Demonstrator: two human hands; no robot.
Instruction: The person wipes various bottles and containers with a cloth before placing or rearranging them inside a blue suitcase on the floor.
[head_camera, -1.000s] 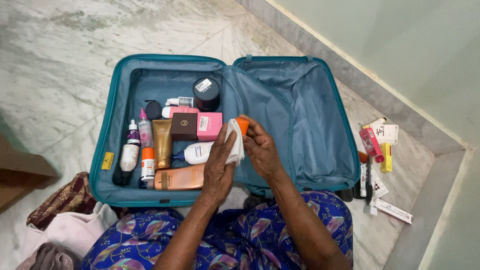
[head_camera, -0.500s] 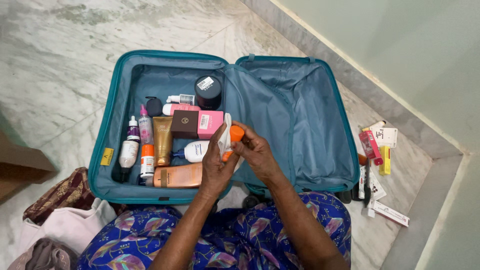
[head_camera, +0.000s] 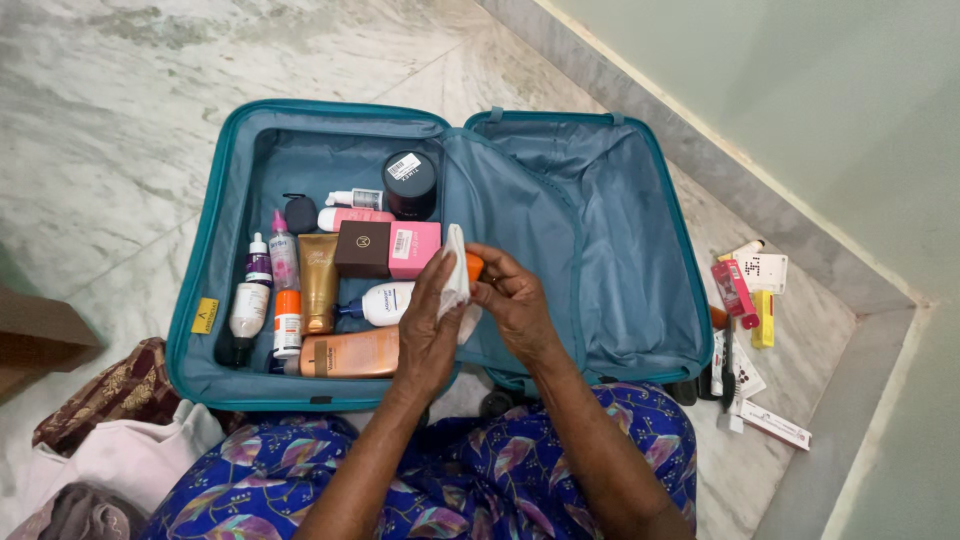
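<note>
Head view, looking down: nearest is a lap in glossy blue cloth printed with purple leaves, and both forearms reach out from it over the front edge of an open suitcase (head_camera: 205, 300). Left hand (head_camera: 428, 325) has its fingers closed on a soft, crumpled white cloth (head_camera: 455, 282), pressed against a small orange item (head_camera: 474, 266) that the right hand (head_camera: 515, 300) pinches between thumb and fingertips. Only a rounded orange end shows, so it may be a cap or a little bottle; hard to tell. Both hands hover above the suitcase's middle hinge.

Beyond them, the teal hard shell's left half holds smooth plastic bottles, a gold tube (head_camera: 320, 282), a peach tube (head_camera: 350, 355), a brown and pink box (head_camera: 388, 250) and a round black jar (head_camera: 410, 184). Its right half shows only slack blue-grey lining. Farther right, small packets (head_camera: 745, 285) lie on the veined marble floor (head_camera: 120, 120) beside the wall.
</note>
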